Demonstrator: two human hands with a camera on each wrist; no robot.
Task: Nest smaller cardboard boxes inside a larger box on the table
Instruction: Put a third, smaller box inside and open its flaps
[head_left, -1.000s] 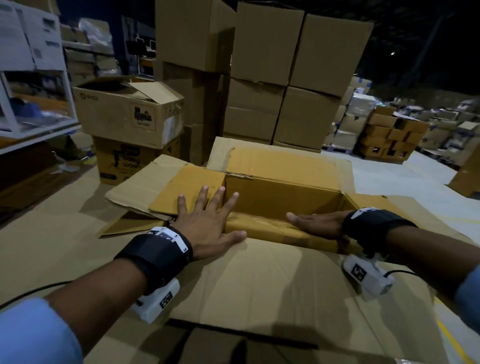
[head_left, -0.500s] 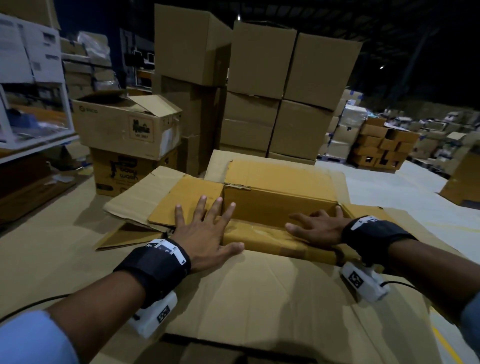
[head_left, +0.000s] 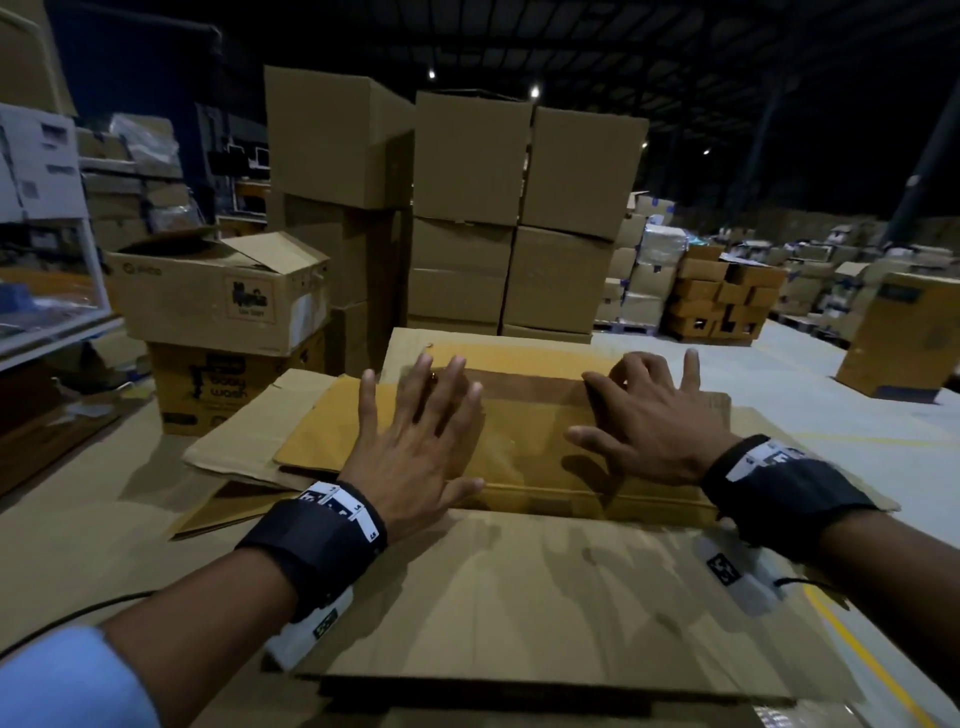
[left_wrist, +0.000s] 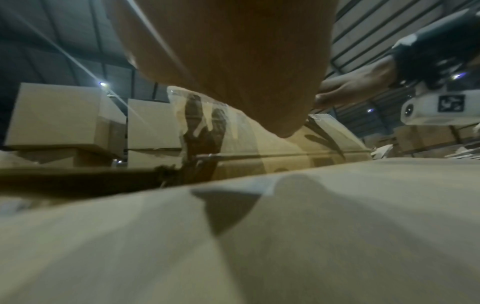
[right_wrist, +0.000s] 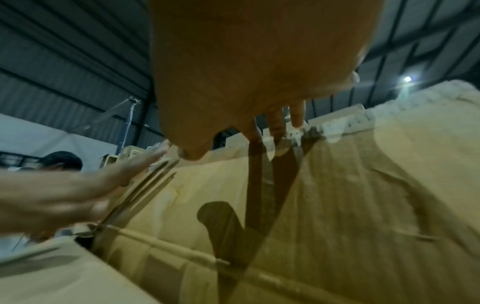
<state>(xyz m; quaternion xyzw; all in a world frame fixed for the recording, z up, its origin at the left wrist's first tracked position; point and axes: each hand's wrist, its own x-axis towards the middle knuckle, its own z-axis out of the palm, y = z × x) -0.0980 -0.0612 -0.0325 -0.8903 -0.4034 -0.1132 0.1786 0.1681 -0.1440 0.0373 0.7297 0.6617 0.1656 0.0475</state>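
Cardboard everywhere: the yellow inner box (head_left: 530, 457) already sits down inside the larger box (head_left: 519, 597) on the table, flaps splayed outward. I've got my left hand (head_left: 415, 447) and right hand (head_left: 649, 421) spread above it, fingers loose, gripping nothing (the right ones bent a little). I reckon they're poised over the far flap (head_left: 519, 358) to fold it closed.
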